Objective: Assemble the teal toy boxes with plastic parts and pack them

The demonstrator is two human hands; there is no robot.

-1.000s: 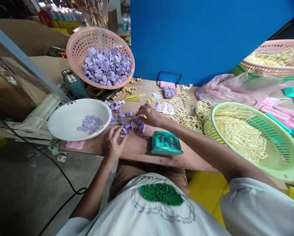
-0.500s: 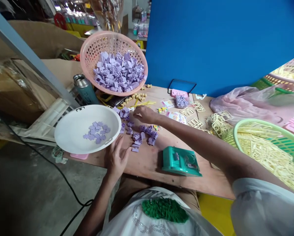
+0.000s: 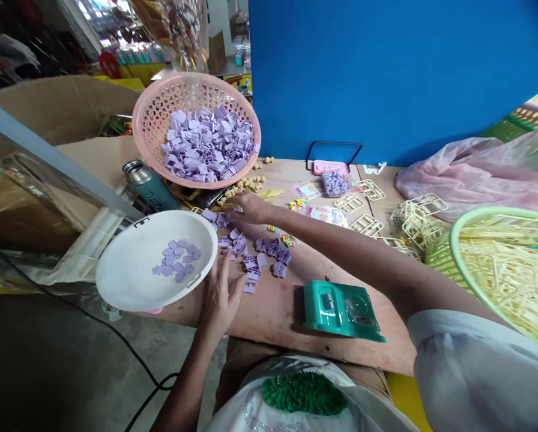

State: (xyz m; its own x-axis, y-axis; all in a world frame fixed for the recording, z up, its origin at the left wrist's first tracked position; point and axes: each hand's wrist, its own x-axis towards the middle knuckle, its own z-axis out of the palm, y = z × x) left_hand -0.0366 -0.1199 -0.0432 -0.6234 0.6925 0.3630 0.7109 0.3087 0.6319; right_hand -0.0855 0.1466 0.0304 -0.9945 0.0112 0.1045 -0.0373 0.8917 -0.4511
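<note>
The left hand point(image 3: 221, 300) is spread open and empty, just beside the white bowl point(image 3: 127, 279). The half-curled right hand point(image 3: 252, 208) meets purple pieces point(image 3: 239, 243) strewn between both hands; its grip is unclear.

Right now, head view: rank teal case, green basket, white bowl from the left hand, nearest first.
From the left hand:
1. White bowl: just left, its rim beside the fingers.
2. Teal case: to the right, near the table's front edge.
3. Green basket: far right, past the teal case.
</note>
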